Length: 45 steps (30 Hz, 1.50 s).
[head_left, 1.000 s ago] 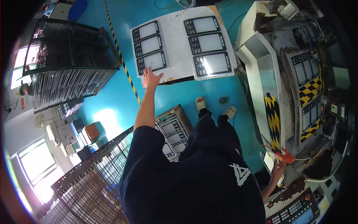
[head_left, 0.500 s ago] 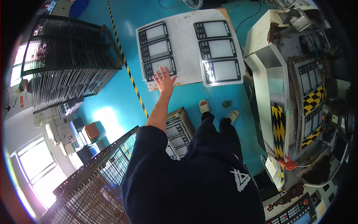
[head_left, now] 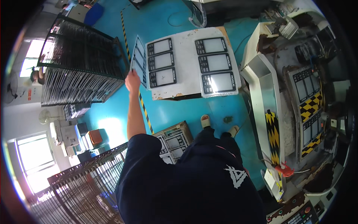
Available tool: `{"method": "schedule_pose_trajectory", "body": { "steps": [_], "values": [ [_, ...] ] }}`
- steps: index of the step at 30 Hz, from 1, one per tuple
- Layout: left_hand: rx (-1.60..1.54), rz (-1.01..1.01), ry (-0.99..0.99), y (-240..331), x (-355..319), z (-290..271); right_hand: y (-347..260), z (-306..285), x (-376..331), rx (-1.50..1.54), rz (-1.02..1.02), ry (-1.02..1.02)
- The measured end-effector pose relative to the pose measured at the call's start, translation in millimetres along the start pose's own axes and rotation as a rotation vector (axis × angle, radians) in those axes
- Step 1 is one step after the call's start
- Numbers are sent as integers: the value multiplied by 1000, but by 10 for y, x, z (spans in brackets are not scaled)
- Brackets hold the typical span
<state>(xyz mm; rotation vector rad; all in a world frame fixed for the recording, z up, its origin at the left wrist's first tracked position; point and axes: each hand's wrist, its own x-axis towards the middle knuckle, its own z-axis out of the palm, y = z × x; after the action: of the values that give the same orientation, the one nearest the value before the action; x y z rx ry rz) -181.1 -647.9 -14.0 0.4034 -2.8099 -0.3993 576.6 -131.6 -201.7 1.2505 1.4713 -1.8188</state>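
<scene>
My left hand point(head_left: 132, 80) is closed on the near end of a thin printed panel sheet point(head_left: 139, 59). The sheet is tilted steeply up on edge, just off the left side of the white-topped table point(head_left: 184, 50). Beside it on that table lies a left column of black-framed panels point(head_left: 161, 61) with pale windows, three in a row. A matching right column of panels point(head_left: 214, 61), glossy and catching light at its near end, lies along the table's right side. My right hand is out of sight.
A tall wire rack point(head_left: 80, 67) full of thin shelves stands at the left, and another rack point(head_left: 89, 183) at lower left. Yellow-black tape point(head_left: 144, 110) runs along the blue floor. A machine point(head_left: 266, 89) holding panels borders the right. Framed panels point(head_left: 174, 142) sit low near my legs.
My left hand has moved from lying spread over the left panels to gripping a sheet, now lifted off and tilted beyond the table's left edge. More panels show beneath where it was.
</scene>
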Motion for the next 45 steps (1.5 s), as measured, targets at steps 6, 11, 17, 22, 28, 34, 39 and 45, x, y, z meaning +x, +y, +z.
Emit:
{"method": "schedule_pose_trajectory", "body": {
  "steps": [6, 11, 17, 22, 28, 34, 39, 45],
  "values": [
    [-698, -231, 79, -346, -284, -963, -1441, -70, 199, -595, -282, 166],
    [-800, -155, 250, 769, -1300, -1823, -3100, 536, -29, -727, -528, 82],
    [-325, 618, 397, 2222, -2391, -1871, -4906, 1492, -532, -232, -775, -456],
    [-149, 1140, -8, 2989, -3609, -1937, -5510, 1819, -692, 714, -253, -1008],
    [-749, 811, -762, 2773, -3338, -1958, -5076, 1260, -561, 622, -450, -860],
    [-1299, -136, -908, 2433, -2568, -1573, -4893, 954, -897, 484, -417, -1003],
    [-1575, -173, -1294, 2660, -2850, -1565, -4613, 782, -1017, 457, -535, -716],
    [-1842, -235, -1085, 2529, -2628, -1328, -4087, 15, -1625, 268, -804, 101]
  ]
}}
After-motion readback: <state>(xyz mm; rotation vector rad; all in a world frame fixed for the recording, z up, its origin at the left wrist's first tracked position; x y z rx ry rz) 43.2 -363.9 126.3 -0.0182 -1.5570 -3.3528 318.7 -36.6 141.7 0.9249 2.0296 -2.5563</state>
